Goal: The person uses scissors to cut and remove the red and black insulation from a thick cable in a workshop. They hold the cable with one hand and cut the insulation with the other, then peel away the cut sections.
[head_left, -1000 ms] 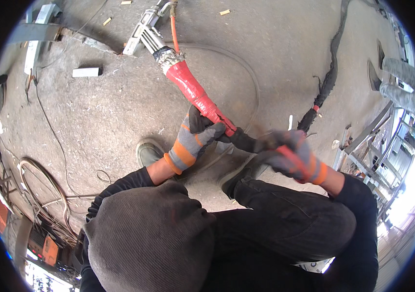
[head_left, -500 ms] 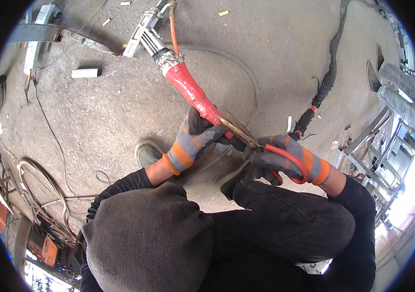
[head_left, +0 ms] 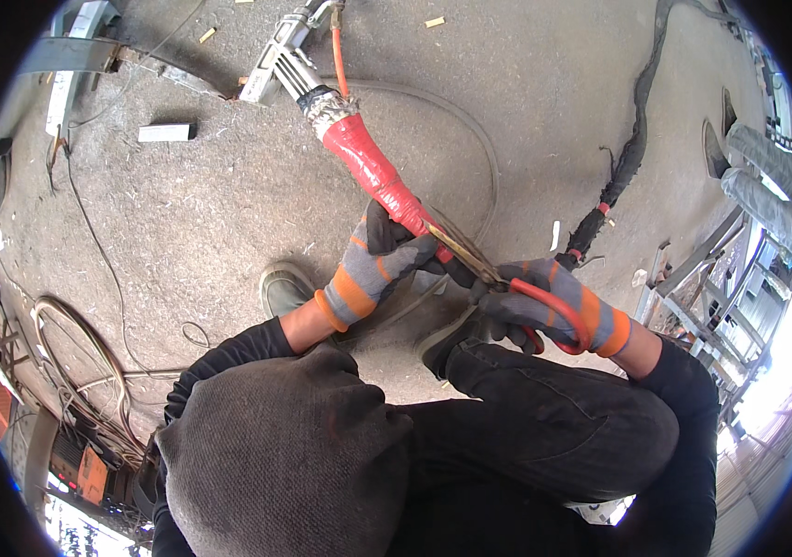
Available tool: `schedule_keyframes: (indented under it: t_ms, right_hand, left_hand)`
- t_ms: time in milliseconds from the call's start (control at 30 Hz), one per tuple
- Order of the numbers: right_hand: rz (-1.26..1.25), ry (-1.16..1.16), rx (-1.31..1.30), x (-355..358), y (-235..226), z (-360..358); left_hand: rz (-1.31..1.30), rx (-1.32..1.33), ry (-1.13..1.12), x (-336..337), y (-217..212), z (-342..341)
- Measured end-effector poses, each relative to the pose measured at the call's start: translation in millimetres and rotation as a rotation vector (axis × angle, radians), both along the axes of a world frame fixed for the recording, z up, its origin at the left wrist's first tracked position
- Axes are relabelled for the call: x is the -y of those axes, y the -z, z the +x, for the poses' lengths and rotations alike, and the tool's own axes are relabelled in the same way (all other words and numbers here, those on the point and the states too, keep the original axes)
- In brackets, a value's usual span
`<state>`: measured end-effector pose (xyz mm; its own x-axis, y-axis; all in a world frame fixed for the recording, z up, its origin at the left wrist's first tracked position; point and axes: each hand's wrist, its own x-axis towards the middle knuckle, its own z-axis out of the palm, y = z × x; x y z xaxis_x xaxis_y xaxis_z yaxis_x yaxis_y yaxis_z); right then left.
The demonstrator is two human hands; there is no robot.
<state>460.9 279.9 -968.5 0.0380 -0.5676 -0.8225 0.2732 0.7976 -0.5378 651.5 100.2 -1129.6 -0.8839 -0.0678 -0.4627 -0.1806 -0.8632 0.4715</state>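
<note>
A thick cable wrapped in glossy red tape [head_left: 370,165] slants down from a metal connector [head_left: 292,58] toward my hands. My left hand [head_left: 373,260], in a grey and orange glove, is closed around the lower end of the red wrapping. My right hand [head_left: 558,302], gloved alike, is closed on red-handled scissors [head_left: 555,299]. The worn blades point up and left and lie against the end of the red tape, their tips beside my left fingers. Past the tape, a black stretch of the cable runs between my hands, partly hidden by the blades and fingers.
A black-wrapped cable [head_left: 639,116] runs up the right side. At the left lie coiled hoses [head_left: 80,348] and a short metal piece [head_left: 166,133]. Metal frames [head_left: 76,79] stand at upper left. Another person's legs [head_left: 767,153] show at the far right.
The connector and red-taped cable sit slightly lower and to the right in the picture. The scissors remain against the tape end, and both hands keep their grips.
</note>
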Motion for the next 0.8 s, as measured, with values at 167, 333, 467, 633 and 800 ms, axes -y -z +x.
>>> schedule_keyframes:
  t_ms: [167, 333, 467, 633, 800]
  right_hand:
    - [0.006, -0.015, -0.086, -4, 7, 11]
    - [-0.025, 0.006, -0.134, 2, 6, 16]
    - [0.047, -0.019, -0.162, 7, 9, 15]
    - [-0.124, -0.210, -0.414, -2, 24, 17]
    - [-0.263, -0.133, -0.351, -8, 29, 8]
  left_hand:
    - [0.012, -0.006, 0.005, 0, -3, -1]
    - [-0.023, -0.004, -0.009, -3, -1, -1]
    - [-0.035, -0.027, 0.003, -7, 1, -1]
    - [-0.131, -0.015, 0.016, -7, 2, -3]
    - [-0.004, 0.001, -0.005, -6, 1, 0]
